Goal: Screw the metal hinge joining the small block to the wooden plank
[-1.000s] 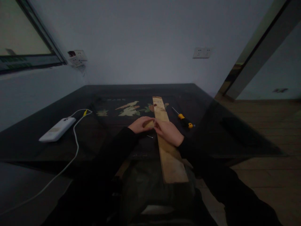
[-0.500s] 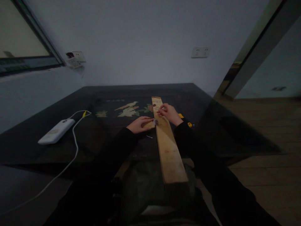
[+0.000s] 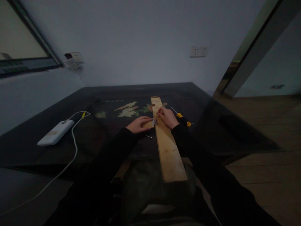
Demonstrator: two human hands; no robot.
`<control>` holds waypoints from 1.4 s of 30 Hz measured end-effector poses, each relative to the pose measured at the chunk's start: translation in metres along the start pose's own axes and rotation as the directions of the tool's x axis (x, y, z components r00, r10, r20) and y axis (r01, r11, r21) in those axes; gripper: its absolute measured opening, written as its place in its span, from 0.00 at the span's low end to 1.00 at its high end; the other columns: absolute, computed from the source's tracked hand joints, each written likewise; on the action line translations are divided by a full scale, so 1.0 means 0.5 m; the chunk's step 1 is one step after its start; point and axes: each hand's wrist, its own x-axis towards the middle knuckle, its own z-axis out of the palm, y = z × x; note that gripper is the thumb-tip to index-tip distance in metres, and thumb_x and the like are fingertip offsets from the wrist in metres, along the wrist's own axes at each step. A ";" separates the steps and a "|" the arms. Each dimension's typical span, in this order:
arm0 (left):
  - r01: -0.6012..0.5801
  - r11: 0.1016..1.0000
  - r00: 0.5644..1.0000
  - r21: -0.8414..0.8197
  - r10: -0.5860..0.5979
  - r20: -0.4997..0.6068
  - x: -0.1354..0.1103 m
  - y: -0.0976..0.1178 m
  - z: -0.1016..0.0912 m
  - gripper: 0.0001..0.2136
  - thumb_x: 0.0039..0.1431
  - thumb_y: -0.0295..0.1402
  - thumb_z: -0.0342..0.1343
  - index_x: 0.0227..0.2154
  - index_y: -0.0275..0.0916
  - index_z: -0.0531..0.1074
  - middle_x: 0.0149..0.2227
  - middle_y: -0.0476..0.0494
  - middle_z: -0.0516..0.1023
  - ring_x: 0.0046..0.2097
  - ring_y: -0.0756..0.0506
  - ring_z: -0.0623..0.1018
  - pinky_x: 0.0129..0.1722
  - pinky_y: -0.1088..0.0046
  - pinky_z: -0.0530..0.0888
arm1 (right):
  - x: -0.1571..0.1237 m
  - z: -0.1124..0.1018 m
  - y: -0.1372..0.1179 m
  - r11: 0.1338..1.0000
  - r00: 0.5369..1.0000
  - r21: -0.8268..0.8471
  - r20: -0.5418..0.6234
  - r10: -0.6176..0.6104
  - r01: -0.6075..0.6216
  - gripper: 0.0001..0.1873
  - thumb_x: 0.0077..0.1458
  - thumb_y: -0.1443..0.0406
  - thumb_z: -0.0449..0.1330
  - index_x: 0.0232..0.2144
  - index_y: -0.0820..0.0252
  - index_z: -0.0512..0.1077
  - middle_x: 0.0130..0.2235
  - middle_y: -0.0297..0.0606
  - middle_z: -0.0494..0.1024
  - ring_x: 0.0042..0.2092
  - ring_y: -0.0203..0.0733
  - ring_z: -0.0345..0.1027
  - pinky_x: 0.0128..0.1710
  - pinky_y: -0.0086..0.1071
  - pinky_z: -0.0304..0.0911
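Note:
A long wooden board [image 3: 169,150] lies lengthwise in front of me, its near end past the table's edge. My left hand [image 3: 138,125] is closed on a small wood piece [image 3: 148,124] at the board's left side. A small metal hinge [image 3: 155,121] lies across the joint, by my left fingertips. My right hand [image 3: 167,116] is over the board just beyond the hinge, its fingertips pinched on a thin metal screw [image 3: 157,115], mostly hidden. Another screw [image 3: 149,136] lies on the table left of the board.
A yellow and black screwdriver [image 3: 183,119] lies right of my right hand. At the left is a white power bank [image 3: 55,133] with a white cable [image 3: 75,141] trailing off the dark table [image 3: 105,150]. Wall sockets [image 3: 199,51] are behind.
My right hand has come slightly nearer, towards the hinge, and the screw in its fingertips points lower. The screwdriver shows more fully now. My left hand stays in place.

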 end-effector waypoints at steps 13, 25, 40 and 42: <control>0.004 1.000 1.000 0.018 -0.004 -0.016 0.006 -0.005 0.005 0.28 0.59 0.45 0.59 0.59 0.37 0.69 0.58 0.33 0.72 0.59 0.37 0.72 0.61 0.57 0.67 | 0.006 0.023 -0.019 0.964 0.988 0.226 0.040 -0.151 0.139 0.06 0.59 0.69 0.58 0.35 0.64 0.76 0.37 0.39 0.82 0.39 0.36 0.76 0.42 0.28 0.66; -0.022 0.999 1.000 0.040 0.022 -0.008 0.006 -0.005 0.006 0.26 0.58 0.43 0.60 0.58 0.38 0.69 0.58 0.35 0.73 0.59 0.38 0.72 0.60 0.57 0.68 | 0.006 0.029 -0.028 0.978 0.977 -0.084 0.119 -0.179 0.189 0.11 0.63 0.64 0.56 0.42 0.60 0.77 0.40 0.39 0.81 0.42 0.39 0.74 0.43 0.29 0.60; -0.014 0.999 1.000 0.031 0.015 -0.011 0.004 -0.004 0.006 0.26 0.59 0.45 0.59 0.57 0.38 0.70 0.57 0.36 0.73 0.58 0.38 0.73 0.59 0.60 0.69 | 0.008 0.028 -0.023 0.949 0.949 -0.148 0.193 -0.249 0.279 0.11 0.64 0.64 0.56 0.42 0.58 0.78 0.42 0.38 0.81 0.45 0.39 0.73 0.44 0.29 0.59; -0.019 0.999 1.000 0.033 0.020 -0.006 0.004 -0.005 0.007 0.26 0.60 0.45 0.59 0.57 0.37 0.70 0.57 0.35 0.72 0.58 0.38 0.73 0.60 0.60 0.69 | 0.009 0.029 -0.020 0.946 0.949 -0.158 0.191 -0.251 0.282 0.11 0.63 0.63 0.56 0.41 0.57 0.78 0.42 0.37 0.81 0.45 0.40 0.73 0.44 0.29 0.59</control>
